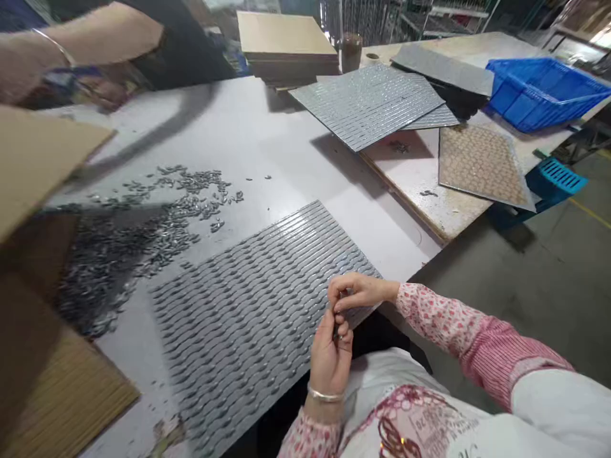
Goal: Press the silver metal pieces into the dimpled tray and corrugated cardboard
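Above grey floor (573, 267), a table (286, 159) bears a panel (252, 292).

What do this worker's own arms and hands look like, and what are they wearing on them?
The left hand and right hand are gloveless. A smooth silver-coloured bracelet circles the left wrist. The left sleeve shows a pink-and-white print; the right sleeve has the same print, then ribbed pink, then white higher up. No cables show.

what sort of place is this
Probably a workshop or small factory floor: a heap of small grey pieces lies beside a ridged grey panel on the worktable, with a blue plastic crate farther back.
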`<state>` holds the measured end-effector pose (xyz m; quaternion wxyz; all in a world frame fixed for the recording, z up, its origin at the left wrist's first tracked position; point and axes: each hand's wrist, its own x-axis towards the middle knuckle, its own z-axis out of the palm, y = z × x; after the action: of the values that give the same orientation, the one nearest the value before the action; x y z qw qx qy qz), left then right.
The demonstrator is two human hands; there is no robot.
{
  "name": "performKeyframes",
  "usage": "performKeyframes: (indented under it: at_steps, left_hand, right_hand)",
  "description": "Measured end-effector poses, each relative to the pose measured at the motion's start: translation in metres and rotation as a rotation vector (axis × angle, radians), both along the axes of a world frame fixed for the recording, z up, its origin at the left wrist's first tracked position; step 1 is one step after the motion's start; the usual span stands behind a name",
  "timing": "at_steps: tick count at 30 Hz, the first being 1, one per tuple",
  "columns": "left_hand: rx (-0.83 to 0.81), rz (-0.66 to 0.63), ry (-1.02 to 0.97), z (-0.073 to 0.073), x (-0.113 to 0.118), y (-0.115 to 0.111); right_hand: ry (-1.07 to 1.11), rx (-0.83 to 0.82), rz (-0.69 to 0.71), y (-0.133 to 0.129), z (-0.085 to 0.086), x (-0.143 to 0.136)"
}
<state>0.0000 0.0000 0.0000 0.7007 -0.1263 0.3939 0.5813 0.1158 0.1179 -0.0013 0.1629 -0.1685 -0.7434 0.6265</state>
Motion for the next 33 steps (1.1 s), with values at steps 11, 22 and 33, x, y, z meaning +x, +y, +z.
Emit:
performKeyframes:
  at_steps: [11,22,33]
  left_hand:
    - [-0.030,-0.030,0.021,-0.003,-0.006,-0.006]
    - [-0.066,0.010,0.051,-0.004,-0.006,-0.003]
    - [-0.033,-0.008,0.052,0.000,-0.001,0.002]
  right_hand:
    - [-0.442,0.564,-0.433,0.077,-0.032,0.013]
    - [-0.439,0.621,-0.537,0.069,-0.035,0.008]
    - [-0.005,0.123,-0.239,-0.021,0.002,0.003]
